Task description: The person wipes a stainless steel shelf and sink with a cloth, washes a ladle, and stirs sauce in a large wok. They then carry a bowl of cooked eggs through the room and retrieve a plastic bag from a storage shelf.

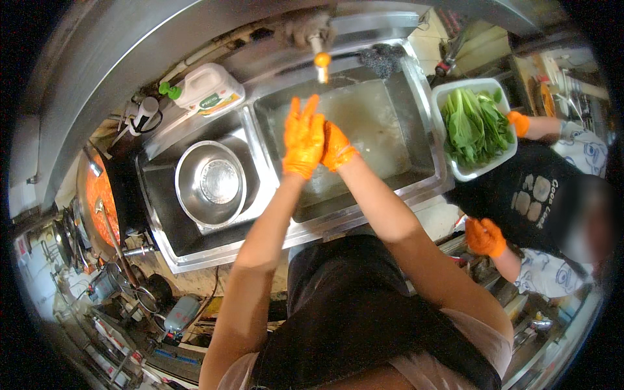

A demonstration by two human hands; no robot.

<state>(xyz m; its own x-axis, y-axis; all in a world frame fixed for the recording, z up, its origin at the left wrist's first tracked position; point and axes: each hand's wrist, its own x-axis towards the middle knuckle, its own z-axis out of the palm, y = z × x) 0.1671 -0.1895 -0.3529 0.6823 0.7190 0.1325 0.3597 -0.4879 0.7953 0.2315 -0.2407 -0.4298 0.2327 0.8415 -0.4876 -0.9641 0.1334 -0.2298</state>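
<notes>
Both my hands wear orange gloves and are together over the large right sink basin (pixel 426 146). My left hand (pixel 303 146) has its fingers stretched towards the faucet (pixel 321 66), slightly apart, with nothing seen in it. Pressed against its side is my right hand (pixel 337 148), whose fingers are partly hidden behind the left one. Cloudy water (pixel 375 122) with a brownish patch fills the basin below them. In the smaller left basin (pixel 163 204) stands a round stainless steel bowl (pixel 209 183).
A co-worker's gloved hand (pixel 517 124) holds a white plastic tub (pixel 468 170) of leafy greens (pixel 473 124) at the right. The other hand (pixel 486 237) is lower. A white jug (pixel 214 90) stands behind the sink. Red food fills a large pan (pixel 101 200) at left.
</notes>
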